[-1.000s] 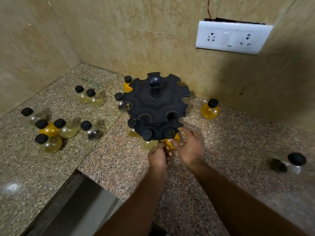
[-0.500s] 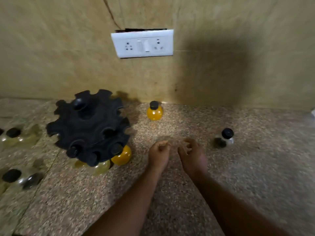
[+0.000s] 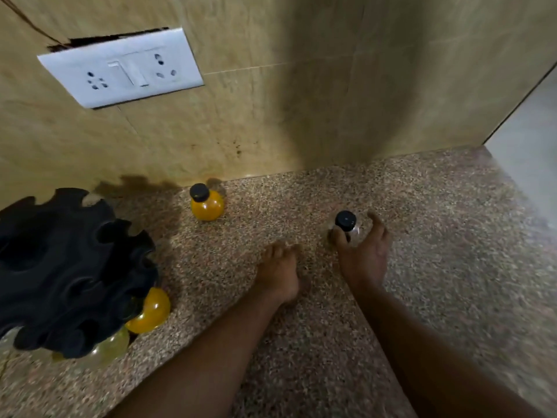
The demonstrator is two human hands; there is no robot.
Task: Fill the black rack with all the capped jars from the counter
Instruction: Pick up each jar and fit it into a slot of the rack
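The black rack (image 3: 69, 267) stands at the left edge, with an orange jar (image 3: 152, 309) and a pale yellow jar (image 3: 110, 349) hanging under its front slots. An orange capped jar (image 3: 208, 205) sits alone on the counter near the wall. A clear jar with a black cap (image 3: 346, 223) stands right of centre. My right hand (image 3: 363, 251) cups it, thumb against its left side and fingers spread past its right side; the jar rests on the counter. My left hand (image 3: 277, 267) lies on the counter beside it, fingers curled in and holding nothing.
The speckled granite counter (image 3: 422, 236) meets a tan tiled wall (image 3: 301, 101) at the back. A white switch and socket plate (image 3: 120, 67) hangs on the wall above the rack. The wall ends at the far right, beside a pale surface (image 3: 530, 140).
My view has swung right, away from the rack. My right hand has moved forward and right to the clear jar and spread around it. My left hand stayed curled.
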